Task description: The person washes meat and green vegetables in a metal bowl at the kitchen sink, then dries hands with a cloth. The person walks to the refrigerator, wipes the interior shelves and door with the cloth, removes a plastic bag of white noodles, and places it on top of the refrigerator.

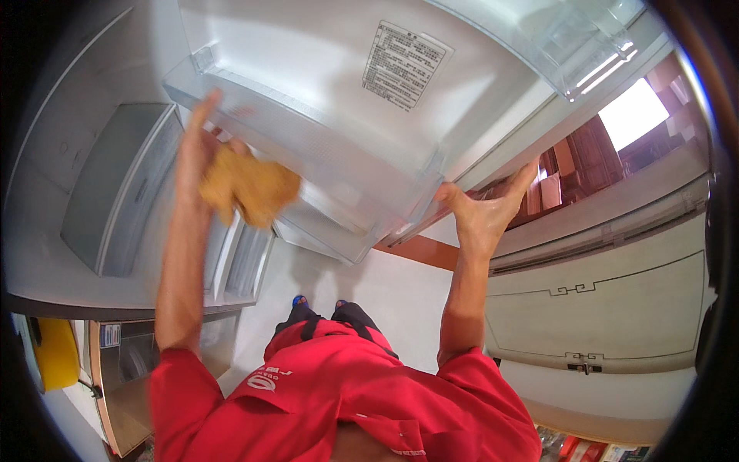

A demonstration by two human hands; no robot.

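Observation:
A clear plastic refrigerator door bin (323, 156) hangs on the inner side of the open white door (312, 52), between my two hands. My left hand (199, 144) is at the bin's left end, its thumb against the clear wall, and a yellow-brown cloth (251, 185) hangs bunched from its fingers, slightly blurred. At the bin's right end is my right hand (482, 208), thumb near the bin's corner and fingers spread towards the door's outer edge. Whether it presses on the bin or on the door cannot be told. A label with small print (407, 64) is on the door's inner panel.
Another clear bin (571, 52) sits higher on the door. On the left, the refrigerator's interior holds drawers (124, 190). A cream cabinet (594, 312) stands on the right. Below lies the pale floor (404, 300); a glass-fronted cabinet (130, 369) is at the lower left.

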